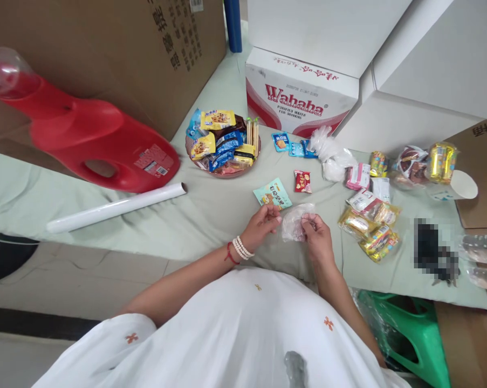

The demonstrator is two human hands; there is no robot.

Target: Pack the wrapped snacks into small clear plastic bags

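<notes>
Pinching a crinkled clear wrapper (294, 225) by its edge, our right hand (318, 236) holds it over the pale green cloth (211, 218), just beside our loosely parted left hand (261, 226) and the mint-green packet (272, 194).

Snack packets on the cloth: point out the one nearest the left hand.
The pale green packet, just beyond the left hand; the small red packet and others lie farther.

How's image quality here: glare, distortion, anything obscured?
Head view: red jug looks stretched toward the left edge, likely wide-angle distortion; head view: glints on the crinkled clear wrapper in the right hand; head view: pixelation masks a dark item at right; head view: lighting soft, no hard shadows around the hands.
</notes>
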